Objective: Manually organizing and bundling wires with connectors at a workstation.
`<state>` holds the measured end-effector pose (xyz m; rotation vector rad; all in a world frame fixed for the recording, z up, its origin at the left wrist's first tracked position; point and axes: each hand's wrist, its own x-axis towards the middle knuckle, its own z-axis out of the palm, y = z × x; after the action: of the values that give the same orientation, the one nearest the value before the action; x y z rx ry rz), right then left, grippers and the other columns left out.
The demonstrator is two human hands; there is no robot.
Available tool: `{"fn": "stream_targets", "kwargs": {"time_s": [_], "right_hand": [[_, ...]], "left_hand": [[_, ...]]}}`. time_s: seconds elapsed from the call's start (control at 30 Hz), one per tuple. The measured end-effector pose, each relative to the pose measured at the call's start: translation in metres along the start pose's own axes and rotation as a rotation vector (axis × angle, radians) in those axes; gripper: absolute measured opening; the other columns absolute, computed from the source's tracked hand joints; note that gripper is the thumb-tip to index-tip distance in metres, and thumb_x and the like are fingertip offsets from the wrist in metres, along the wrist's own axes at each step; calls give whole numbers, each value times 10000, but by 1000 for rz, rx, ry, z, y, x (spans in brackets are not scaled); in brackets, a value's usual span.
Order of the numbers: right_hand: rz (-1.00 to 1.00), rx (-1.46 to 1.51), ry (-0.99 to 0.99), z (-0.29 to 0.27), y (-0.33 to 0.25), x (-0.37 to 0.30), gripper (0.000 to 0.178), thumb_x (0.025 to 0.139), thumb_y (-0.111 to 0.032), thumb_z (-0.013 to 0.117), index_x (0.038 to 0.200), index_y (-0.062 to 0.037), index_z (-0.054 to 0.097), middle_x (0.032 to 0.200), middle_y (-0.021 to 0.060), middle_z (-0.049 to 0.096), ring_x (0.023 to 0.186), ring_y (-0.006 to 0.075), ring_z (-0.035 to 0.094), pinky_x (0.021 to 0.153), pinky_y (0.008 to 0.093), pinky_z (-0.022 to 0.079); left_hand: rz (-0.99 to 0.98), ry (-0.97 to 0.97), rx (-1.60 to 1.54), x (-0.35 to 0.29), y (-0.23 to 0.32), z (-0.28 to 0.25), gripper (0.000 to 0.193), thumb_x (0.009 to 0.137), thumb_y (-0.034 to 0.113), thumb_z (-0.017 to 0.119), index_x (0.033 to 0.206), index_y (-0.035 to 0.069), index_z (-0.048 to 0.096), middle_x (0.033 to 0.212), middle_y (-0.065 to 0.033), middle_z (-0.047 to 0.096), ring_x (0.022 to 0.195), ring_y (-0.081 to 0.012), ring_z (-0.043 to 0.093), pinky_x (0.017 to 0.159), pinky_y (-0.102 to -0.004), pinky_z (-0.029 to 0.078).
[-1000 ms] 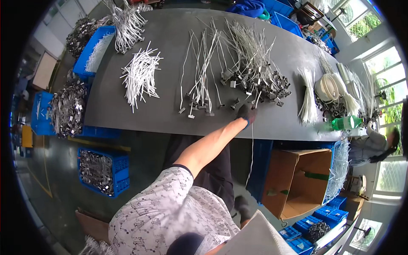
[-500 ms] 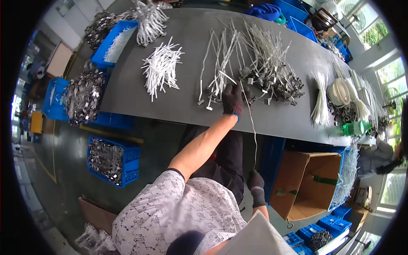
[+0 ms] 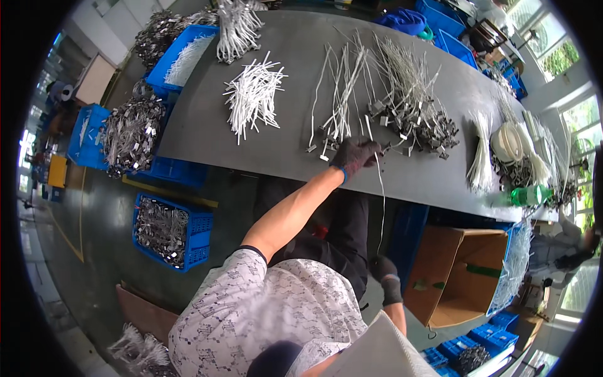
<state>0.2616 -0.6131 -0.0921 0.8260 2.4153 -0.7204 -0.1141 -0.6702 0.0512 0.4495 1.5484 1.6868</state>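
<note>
My left hand [image 3: 358, 156], in a dark glove, is closed at the near edge of the grey table, its fingertips pinched on a thin pale wire [image 3: 382, 195]. A short white tube [image 3: 369, 127] stands up just beyond those fingers; whether it is gripped too, I cannot tell. From there the wire hangs past the table edge to my right hand [image 3: 382, 267], gloved and closed around its lower end beside my leg. Beyond the left hand lie wires with white tubes [image 3: 339, 119] and, to the right, a heap of wires with dark clip-like ends [image 3: 421, 125].
A pile of white tubes [image 3: 254, 97] lies on the table's left part. An upright wire bundle [image 3: 481, 154] and a green bottle [image 3: 529, 195] are at the right. A cardboard box [image 3: 433, 270] stands beside my right hand. A blue crate [image 3: 200, 239] sits on the floor at left.
My left hand has come slightly nearer the table edge and turned. The white tube by it has gone from slanted to nearly upright. My right hand still holds the wire low down.
</note>
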Motion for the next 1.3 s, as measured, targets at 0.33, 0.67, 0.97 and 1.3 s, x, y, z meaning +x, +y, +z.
{"fn": "stream_targets", "kwargs": {"time_s": [0.33, 0.67, 0.97, 1.3], "right_hand": [[-158, 771, 407, -126, -136, 18, 374, 1019, -396, 602, 986, -53, 745, 690, 117, 684, 649, 171, 676, 590, 335, 480], [-234, 212, 315, -97, -122, 15, 331, 985, -396, 621, 954, -89, 743, 812, 231, 661, 797, 448, 640, 629, 453, 506], [-343, 942, 549, -140, -149, 50, 581, 1066, -549, 430, 1257, -61, 681, 904, 31, 685, 691, 112, 578, 587, 257, 461], [-195, 973, 402, -155, -158, 109, 644, 1049, -610, 402, 1226, -60, 686, 796, 57, 696, 649, 140, 608, 592, 274, 470]], "left_hand": [[14, -107, -118, -7, 1, 1, 297, 973, 277, 733, 1113, 14, 727, 964, -73, 750, 831, -132, 718, 745, -267, 592], [229, 109, -355, -6, 29, -24, 230, 1004, 254, 679, 1045, 28, 686, 913, -90, 744, 755, -196, 734, 689, -335, 610], [81, -294, 80, -33, -16, 11, 300, 992, 279, 699, 1096, 1, 740, 959, -91, 758, 937, -155, 715, 881, -298, 563], [114, -141, 322, -42, -43, 6, 332, 998, 299, 674, 1049, -24, 728, 940, -67, 726, 827, -120, 679, 781, -290, 541]]}}
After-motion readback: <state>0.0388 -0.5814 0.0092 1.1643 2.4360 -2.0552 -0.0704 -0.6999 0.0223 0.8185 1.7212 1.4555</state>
